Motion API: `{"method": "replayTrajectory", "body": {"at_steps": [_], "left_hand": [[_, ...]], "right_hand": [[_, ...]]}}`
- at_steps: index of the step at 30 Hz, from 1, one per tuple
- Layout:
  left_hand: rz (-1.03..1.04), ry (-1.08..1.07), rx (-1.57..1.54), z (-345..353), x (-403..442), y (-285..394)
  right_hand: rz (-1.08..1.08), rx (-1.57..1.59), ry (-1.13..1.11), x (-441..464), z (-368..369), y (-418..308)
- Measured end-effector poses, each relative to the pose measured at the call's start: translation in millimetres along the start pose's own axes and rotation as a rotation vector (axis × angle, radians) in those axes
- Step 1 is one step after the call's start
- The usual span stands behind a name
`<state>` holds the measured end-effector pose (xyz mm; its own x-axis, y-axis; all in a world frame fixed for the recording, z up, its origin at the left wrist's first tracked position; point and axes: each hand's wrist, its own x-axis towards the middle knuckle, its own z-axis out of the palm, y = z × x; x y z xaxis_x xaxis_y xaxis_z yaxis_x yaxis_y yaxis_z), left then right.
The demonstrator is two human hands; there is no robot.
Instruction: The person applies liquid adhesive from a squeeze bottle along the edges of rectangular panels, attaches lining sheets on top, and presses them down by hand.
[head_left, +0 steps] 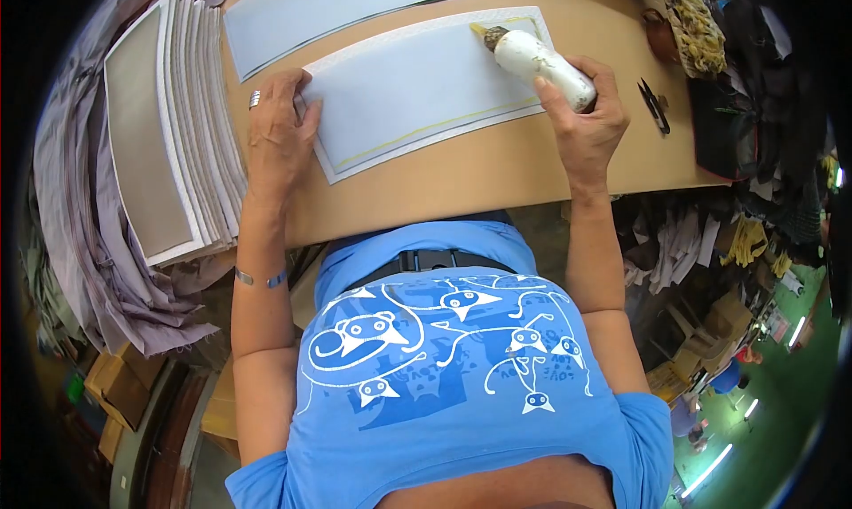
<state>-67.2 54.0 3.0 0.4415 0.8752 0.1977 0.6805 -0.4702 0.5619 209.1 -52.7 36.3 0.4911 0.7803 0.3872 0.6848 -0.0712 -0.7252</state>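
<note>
A curved light-blue panel (pixel 408 92) with a pale border lies flat on the table. My left hand (pixel 282 123) holds its left edge, with bent fingers at the upper corner and the thumb near the edge. In my right hand (pixel 590 118) is a white glue bottle (pixel 537 65), tilted over the panel's right side. Its dark neck ends in a yellowish tip (pixel 479 30) close to the upper border. A thin yellow line runs along the panel's lower edge, and more yellow shows at the upper right corner.
Another blue panel (pixel 337 12) lies behind. A stack of bordered panels (pixel 169 127) stands at left, beside draped mauve fabric (pixel 80 189). On the right are black thread snips (pixel 654 108), a dark pouch (pixel 723 127) and a yellowish fabric bundle (pixel 697 30). The table's front edge (pixel 426 212) is by my waist.
</note>
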Motion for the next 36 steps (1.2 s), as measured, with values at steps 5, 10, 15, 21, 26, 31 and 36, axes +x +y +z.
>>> {"method": "replayTrajectory", "body": {"at_steps": [5, 10, 15, 21, 26, 31, 36], "left_hand": [[-0.068, -0.017, -0.039, -1, -1, 1], [-0.050, 0.034, -0.057, 0, -3, -3], [-0.083, 0.029, -0.124, 1, -3, -5], [-0.055, 0.064, -0.152, 5, -6, -12], [-0.084, 0.041, -0.180, 4, -7, -13], [-0.098, 0.052, -0.195, 2, -8, -12], [-0.092, 0.080, -0.256, 5, -9, -14]], "right_hand": [[0.025, -0.002, 0.050, 0, -3, 11], [0.033, -0.001, 0.054, 4, -9, 13], [-0.035, 0.022, -0.047, -4, 10, -10], [-0.081, 0.061, -0.138, -8, 28, -28], [-0.075, 0.106, -0.193, -12, 38, -40], [-0.091, 0.166, -0.247, -15, 50, -51], [-0.204, 0.228, -0.270, -19, 65, -55]]}}
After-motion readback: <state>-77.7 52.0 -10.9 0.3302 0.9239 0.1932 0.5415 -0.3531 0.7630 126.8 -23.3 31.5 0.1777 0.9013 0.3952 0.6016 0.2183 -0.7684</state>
